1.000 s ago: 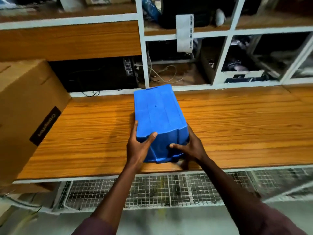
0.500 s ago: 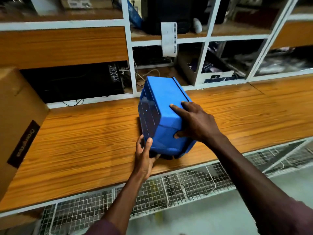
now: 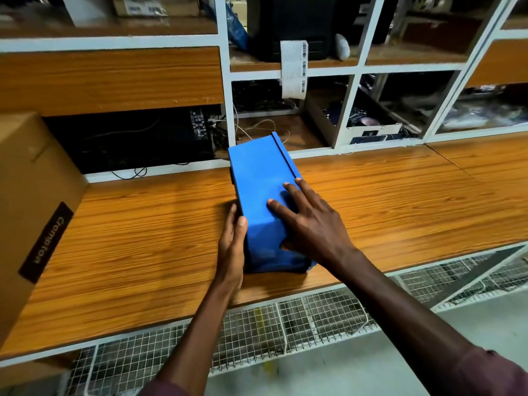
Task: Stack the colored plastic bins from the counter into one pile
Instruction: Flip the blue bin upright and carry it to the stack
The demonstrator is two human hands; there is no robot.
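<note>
A single blue plastic bin [image 3: 258, 178] lies tipped on its side on the wooden counter [image 3: 143, 241], one flat wall facing up and its near end at the counter's front. My left hand [image 3: 233, 252] presses flat against the bin's left face with straight fingers. My right hand [image 3: 311, 224] rests on the upward wall, fingers spread, its thumb on the near end face. No other colored bins are in view.
A large cardboard box [image 3: 31, 207] stands on the counter at the left. White-framed shelves [image 3: 225, 90] with cables and electronics rise behind the bin. A wire mesh rack [image 3: 257, 327] runs under the counter's front edge. Bare wood extends to the right.
The bin has been rolled from bottom-up onto its side. My right hand moved from its right flank onto the top wall, and my left hand slid to its left face.
</note>
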